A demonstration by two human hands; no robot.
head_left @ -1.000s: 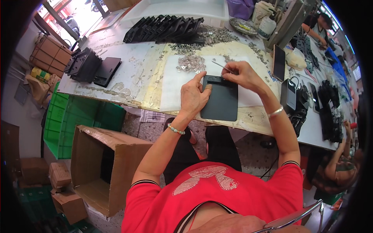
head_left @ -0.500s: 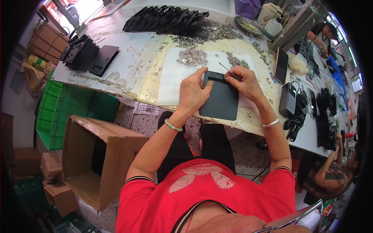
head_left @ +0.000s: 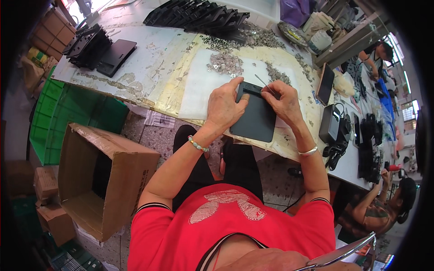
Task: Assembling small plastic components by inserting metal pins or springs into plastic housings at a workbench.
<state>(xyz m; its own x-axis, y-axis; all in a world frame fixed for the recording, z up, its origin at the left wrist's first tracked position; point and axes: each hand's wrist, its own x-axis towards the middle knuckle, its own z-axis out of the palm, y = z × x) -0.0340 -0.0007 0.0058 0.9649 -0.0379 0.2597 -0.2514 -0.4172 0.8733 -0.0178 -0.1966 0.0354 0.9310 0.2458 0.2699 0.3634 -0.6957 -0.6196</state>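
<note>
Bright daylight is flooding in from the top corners, washing out the pale, scuffed worktable point(head_left: 149, 67) there. Soft shadows are gathering under it. Fisheye is bending its straight edge; black vignette is ringing the frame. Centre is staying sharp, rim softening.

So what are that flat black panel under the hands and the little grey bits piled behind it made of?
The flat black rectangular panel looks like moulded plastic: matte, even, with rounded corners. The heap of small grey pieces glints silvery, so probably metal, though they are too small to be sure. The thin rod in the right hand also looks metallic.
</note>
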